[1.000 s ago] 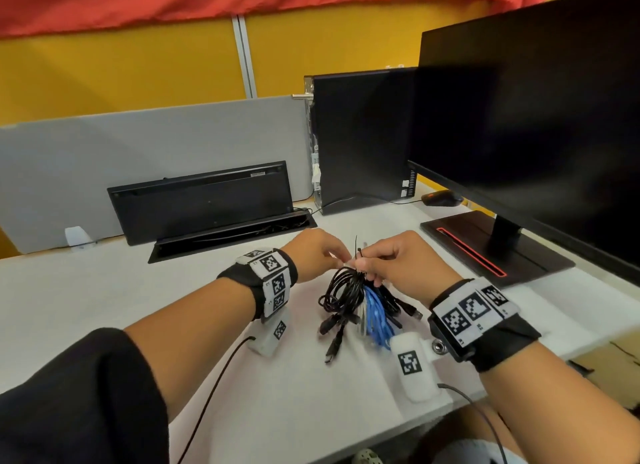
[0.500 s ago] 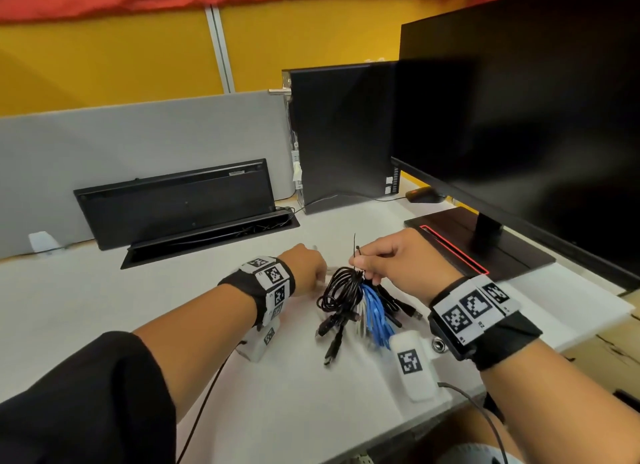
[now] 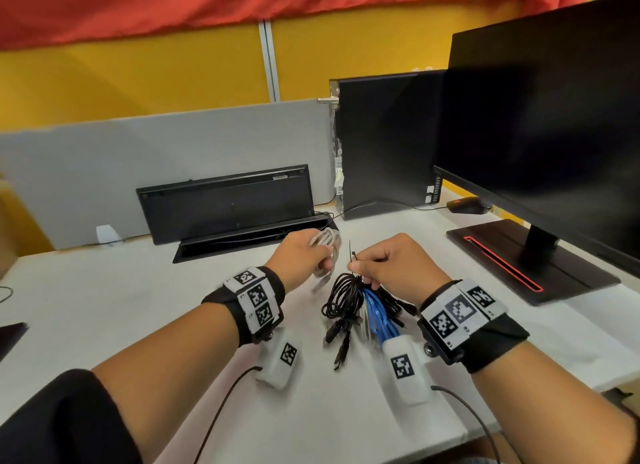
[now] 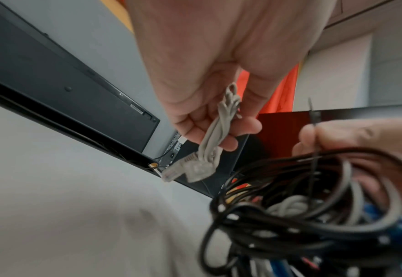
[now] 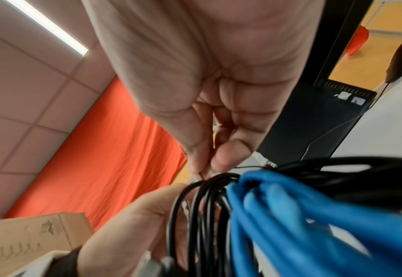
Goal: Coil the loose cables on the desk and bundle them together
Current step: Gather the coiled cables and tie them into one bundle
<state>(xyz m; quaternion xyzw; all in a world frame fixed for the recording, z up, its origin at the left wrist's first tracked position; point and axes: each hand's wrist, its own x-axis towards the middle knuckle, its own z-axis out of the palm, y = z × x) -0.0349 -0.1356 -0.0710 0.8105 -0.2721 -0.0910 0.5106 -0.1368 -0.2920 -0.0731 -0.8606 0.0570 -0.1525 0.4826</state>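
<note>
A bundle of coiled black cables (image 3: 344, 299) and blue cables (image 3: 379, 316) hangs over the white desk (image 3: 104, 297), lifted at its top. My right hand (image 3: 388, 268) pinches a thin black zip tie (image 3: 352, 255) that loops round the bundle (image 5: 218, 196); the tie's tail sticks up. Just left of it, my left hand (image 3: 304, 255) grips a small folded grey network cable (image 4: 216, 135), whose plugs (image 4: 188, 169) hang below the fingers. The grey cable (image 3: 325, 245) is apart from the bundle.
A black keyboard (image 3: 225, 204) leans on the grey partition behind an open cable tray (image 3: 252, 238). A black computer case (image 3: 384, 141) stands at the back. The monitor (image 3: 554, 117) and its base (image 3: 526, 259) fill the right. A mouse (image 3: 465, 205) lies behind the base.
My left hand left the bundle, swung left, and now holds a grey network cable lifted off the desk. My right hand keeps its pinch on the zip tie.
</note>
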